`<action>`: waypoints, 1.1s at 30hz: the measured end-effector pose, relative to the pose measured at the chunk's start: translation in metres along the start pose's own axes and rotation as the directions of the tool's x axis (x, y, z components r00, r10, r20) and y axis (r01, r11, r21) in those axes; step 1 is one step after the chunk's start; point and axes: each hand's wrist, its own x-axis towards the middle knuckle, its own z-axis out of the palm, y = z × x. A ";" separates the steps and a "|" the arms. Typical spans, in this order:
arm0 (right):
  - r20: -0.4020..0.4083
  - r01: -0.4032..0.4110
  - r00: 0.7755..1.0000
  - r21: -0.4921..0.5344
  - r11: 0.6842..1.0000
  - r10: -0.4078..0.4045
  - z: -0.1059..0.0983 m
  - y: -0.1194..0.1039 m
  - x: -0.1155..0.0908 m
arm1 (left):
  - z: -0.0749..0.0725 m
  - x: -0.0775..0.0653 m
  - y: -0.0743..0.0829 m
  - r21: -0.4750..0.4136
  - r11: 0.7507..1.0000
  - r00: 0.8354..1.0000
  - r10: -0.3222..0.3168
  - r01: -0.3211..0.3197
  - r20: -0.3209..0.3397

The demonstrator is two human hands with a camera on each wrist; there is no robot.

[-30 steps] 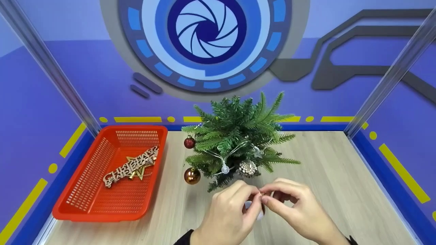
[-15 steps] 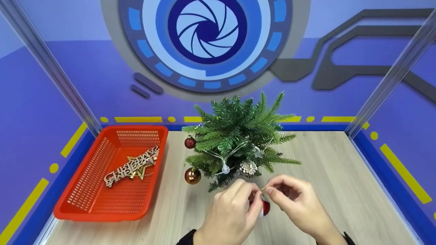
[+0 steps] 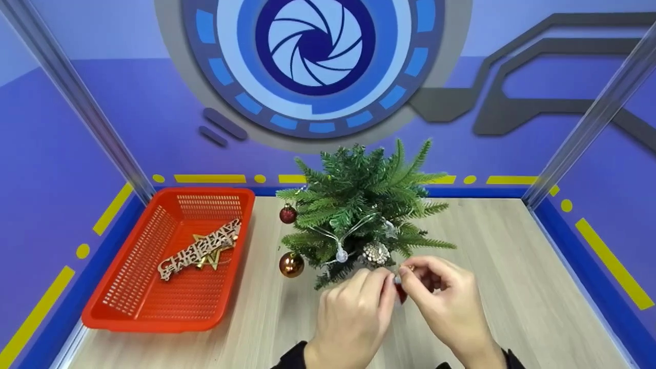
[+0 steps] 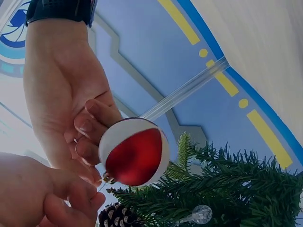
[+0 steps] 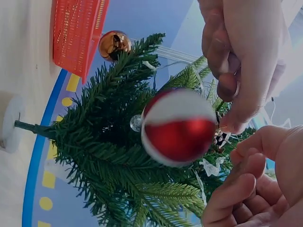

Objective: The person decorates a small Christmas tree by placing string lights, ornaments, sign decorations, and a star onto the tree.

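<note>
In front of the small artificial Christmas tree, my two hands meet fingertip to fingertip. Between them hangs a red and white Christmas bauble, mostly hidden in the head view. My left hand pinches at the top of the bauble's thin hanging loop. With thumb and forefinger, my right hand pinches the same loop; the right wrist view shows a thin gold thread between both hands' fingertips. The bauble dangles just below the fingers, apart from the table and close to the branches.
At left stands a red plastic basket holding a wooden lettering sign and a gold star. From the tree hang a dark red bauble, a copper bauble, a pinecone and clear string lights. Panels wall the table.
Both hands have shifted slightly forward toward the tree, carrying the bauble. The right fingers drew the loop outward, then came back close to the left fingers.
</note>
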 end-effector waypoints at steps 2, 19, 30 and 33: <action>-0.009 0.046 0.999 -0.023 0.999 -0.047 0.001 0.002 0.002 | 0.001 0.001 0.001 0.022 1.000 1.000 0.004 -0.004 -0.018; -0.026 0.255 0.961 -0.295 0.921 -0.274 0.003 0.006 0.012 | 0.010 0.003 0.002 0.120 0.992 0.999 -0.023 0.027 -0.039; 0.013 0.263 0.962 -0.288 0.921 -0.271 0.005 0.008 0.014 | 0.010 0.001 -0.001 0.122 0.991 0.999 -0.045 0.048 -0.025; 0.014 0.272 0.960 -0.287 0.918 -0.280 0.005 0.009 0.014 | 0.010 0.000 0.000 0.136 0.989 0.999 -0.053 0.054 -0.011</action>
